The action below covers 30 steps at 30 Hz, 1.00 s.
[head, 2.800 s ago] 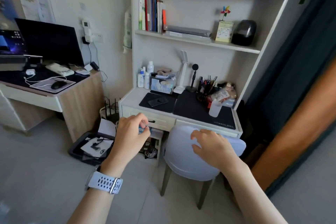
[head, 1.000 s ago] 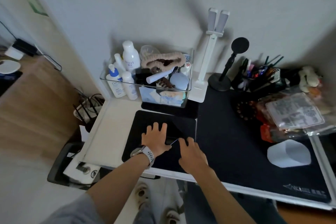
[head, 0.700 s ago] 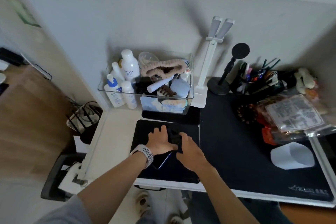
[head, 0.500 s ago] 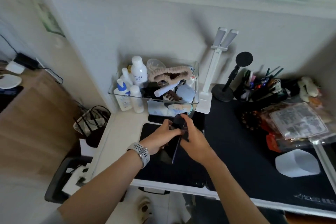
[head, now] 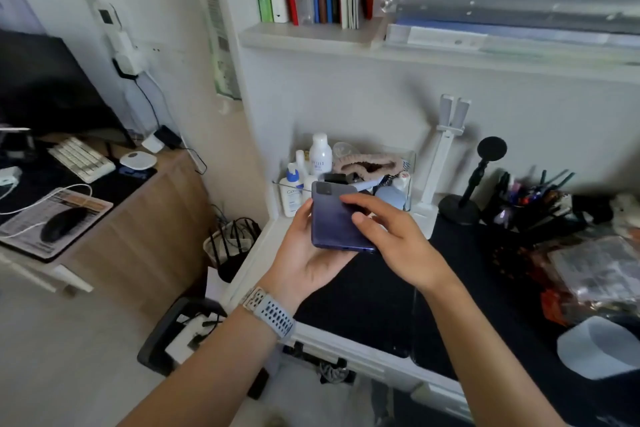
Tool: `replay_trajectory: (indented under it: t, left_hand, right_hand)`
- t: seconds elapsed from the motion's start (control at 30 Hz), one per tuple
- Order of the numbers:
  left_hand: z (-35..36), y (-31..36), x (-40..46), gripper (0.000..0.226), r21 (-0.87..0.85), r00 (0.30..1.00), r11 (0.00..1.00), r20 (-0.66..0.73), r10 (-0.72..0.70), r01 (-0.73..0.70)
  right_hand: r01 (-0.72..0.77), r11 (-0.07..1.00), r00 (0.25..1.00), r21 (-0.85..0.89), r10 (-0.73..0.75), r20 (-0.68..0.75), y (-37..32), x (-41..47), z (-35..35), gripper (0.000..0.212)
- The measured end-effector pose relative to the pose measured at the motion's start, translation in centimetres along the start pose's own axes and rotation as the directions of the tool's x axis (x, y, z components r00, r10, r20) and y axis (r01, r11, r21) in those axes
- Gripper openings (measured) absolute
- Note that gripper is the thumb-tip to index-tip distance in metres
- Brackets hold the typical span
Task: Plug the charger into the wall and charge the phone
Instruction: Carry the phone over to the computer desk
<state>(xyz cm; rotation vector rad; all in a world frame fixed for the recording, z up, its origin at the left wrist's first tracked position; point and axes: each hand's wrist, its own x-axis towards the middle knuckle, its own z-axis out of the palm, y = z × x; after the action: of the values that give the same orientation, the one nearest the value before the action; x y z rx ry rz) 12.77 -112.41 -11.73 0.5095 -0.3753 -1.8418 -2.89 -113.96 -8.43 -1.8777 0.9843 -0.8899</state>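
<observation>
A dark blue phone is held back side up above the white desk, its camera block at the far end. My left hand cups it from below and the left side. My right hand rests its fingers on the phone's back and right edge. On the wall to the left, a white socket carries a white plug block with a black cable hanging down. A white charger brick and a black adapter lie on the wooden desk below it.
A clear box of bottles and toiletries stands just behind the phone. A white stand, black microphone, pen holder and white cup crowd the black desk mat. Left: wooden desk with keyboard and mouse, black tray on the floor.
Both hands took the phone off the black pad and lifted it, turning it back side up. My view has swung up and left, showing the wall socket and the wooden desk.
</observation>
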Motion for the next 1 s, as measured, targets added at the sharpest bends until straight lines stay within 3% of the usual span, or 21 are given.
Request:
replay_trajectory:
  t: [0.33, 0.53, 0.7, 0.77, 0.87, 1.0]
  left_hand:
    - [-2.0, 4.4, -9.3, 0.042, 0.072, 0.975, 0.987, -0.158, 0.153, -0.143]
    - [-5.1, 9.5, -18.0, 0.041, 0.233, 0.938, 0.936, -0.168, 0.304, -0.262]
    - [-9.0, 15.1, -27.6, 0.056, 0.4, 0.773, 0.887, -0.477, 0.417, -0.232]
    - [-10.8, 17.2, -31.5, 0.056, 0.421, 0.711, 0.863, -0.514, 0.48, -0.279]
    - [-13.4, 20.0, -37.6, 0.034, 0.397, 0.647, 0.85, -0.555, 0.523, -0.347]
    - [-15.8, 23.8, -43.7, 0.04, 0.406, 0.548, 0.828, -0.621, 0.561, -0.387]
  right_hand:
    - [0.148, 0.981, 0.98, -0.122, -0.13, 0.148, -4.8, -0.8, 7.1, 0.044]
    - [0.131, 0.991, 0.957, 0.011, -0.129, 0.258, -10.6, -0.4, 16.7, 0.033]
    - [0.149, 0.984, 0.887, 0.102, -0.178, 0.427, -16.4, -0.8, 28.0, 0.031]
    - [0.133, 0.977, 0.865, 0.166, -0.197, 0.461, -18.4, -1.1, 32.1, 0.031]
    - [0.045, 0.975, 0.852, 0.217, -0.151, 0.5, -20.7, -1.2, 38.3, 0.036]
    - [-0.163, 0.953, 0.801, 0.256, -0.024, 0.598, -22.5, -0.9, 45.4, 0.02]
